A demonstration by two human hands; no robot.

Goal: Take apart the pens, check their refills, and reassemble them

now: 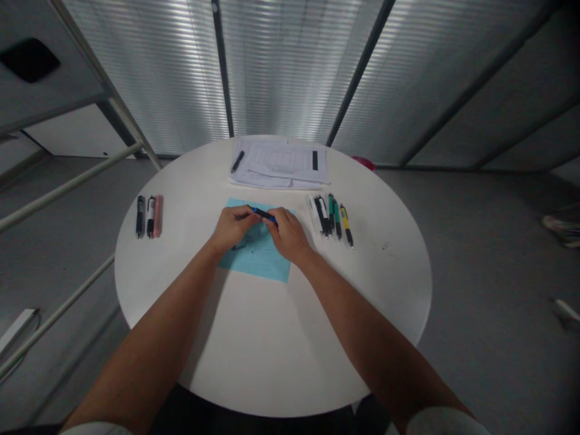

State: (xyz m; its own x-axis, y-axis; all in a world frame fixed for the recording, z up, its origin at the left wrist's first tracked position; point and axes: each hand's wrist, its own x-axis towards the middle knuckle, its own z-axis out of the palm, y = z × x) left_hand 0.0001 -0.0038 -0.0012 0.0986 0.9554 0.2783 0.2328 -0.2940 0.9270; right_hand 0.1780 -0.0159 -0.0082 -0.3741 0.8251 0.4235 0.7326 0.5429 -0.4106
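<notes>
Your left hand and right hand are meeting in front of you, both closing on one blue-and-black pen: the right fingers are gripping its dark end, while the left fingertips are pressing near the middle of the barrel. The pen is lying aslant between your hands, its silver tip pointing away past the left fingers, and it is hanging over a blue sheet that is spreading out beneath both hands on the round white table. By the look of it, you are working the pen with your fingers rather than writing, though whether you are twisting, pulling or just steadying it, you are not letting me tell. A dark mark or small piece is showing on the sheet just below your left hand, too small to make out. Beyond your right hand, just beside it, a row of pens is lying; well to the left of your left hand, a smaller group is resting. Past both hands, white papers are carrying a black pen. From this hold, any next move is calling for one hand keeping the barrel steady while the other is loosening.
</notes>
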